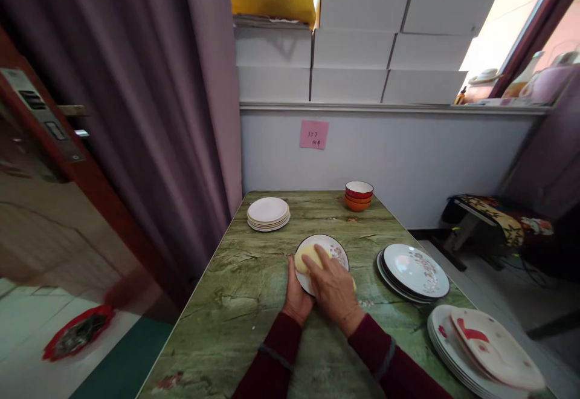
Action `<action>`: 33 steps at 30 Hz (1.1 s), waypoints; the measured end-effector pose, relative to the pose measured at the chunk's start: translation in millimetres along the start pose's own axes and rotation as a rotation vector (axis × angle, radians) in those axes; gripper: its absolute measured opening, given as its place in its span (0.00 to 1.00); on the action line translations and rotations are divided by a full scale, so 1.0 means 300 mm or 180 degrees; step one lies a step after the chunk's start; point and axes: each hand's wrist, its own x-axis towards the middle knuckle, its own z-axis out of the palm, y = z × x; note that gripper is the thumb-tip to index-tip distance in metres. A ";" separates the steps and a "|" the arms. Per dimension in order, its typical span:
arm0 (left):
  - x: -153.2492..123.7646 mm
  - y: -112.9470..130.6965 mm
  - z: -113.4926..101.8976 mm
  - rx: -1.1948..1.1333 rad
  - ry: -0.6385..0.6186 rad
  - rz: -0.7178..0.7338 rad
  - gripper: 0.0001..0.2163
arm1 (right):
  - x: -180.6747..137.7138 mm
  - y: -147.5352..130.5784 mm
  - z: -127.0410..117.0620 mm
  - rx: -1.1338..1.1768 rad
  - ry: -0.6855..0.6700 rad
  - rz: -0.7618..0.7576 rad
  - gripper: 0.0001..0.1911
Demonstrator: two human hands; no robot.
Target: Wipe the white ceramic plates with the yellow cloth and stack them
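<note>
A white plate (334,249) with a dark rim and flower print lies in the middle of the green marble table (244,290). My left hand (296,297) grips its near-left edge, thumb up along the rim. My right hand (333,287) presses a yellow cloth (307,258) flat onto the plate, fingers stretched over the cloth. Most of the cloth is hidden under that hand.
A stack of plain white plates (268,213) sits at the far left. Red and orange bowls (359,196) are stacked at the far middle. Flowered plates (413,271) lie to the right, and red-patterned plates (487,346) at the near right corner. A purple curtain (149,109) hangs left.
</note>
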 end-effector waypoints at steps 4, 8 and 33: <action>0.016 0.000 -0.006 -0.0001 -0.0207 0.0157 0.30 | 0.045 0.105 -0.031 -0.0240 0.0154 0.0640 0.26; 0.020 0.014 -0.002 0.0015 -0.0050 0.0320 0.31 | -0.030 0.112 -0.042 -0.0269 -0.0159 0.0961 0.25; -0.012 0.010 0.012 0.0078 0.0059 0.0013 0.28 | -0.090 -0.039 -0.040 0.0345 -0.0267 0.0359 0.27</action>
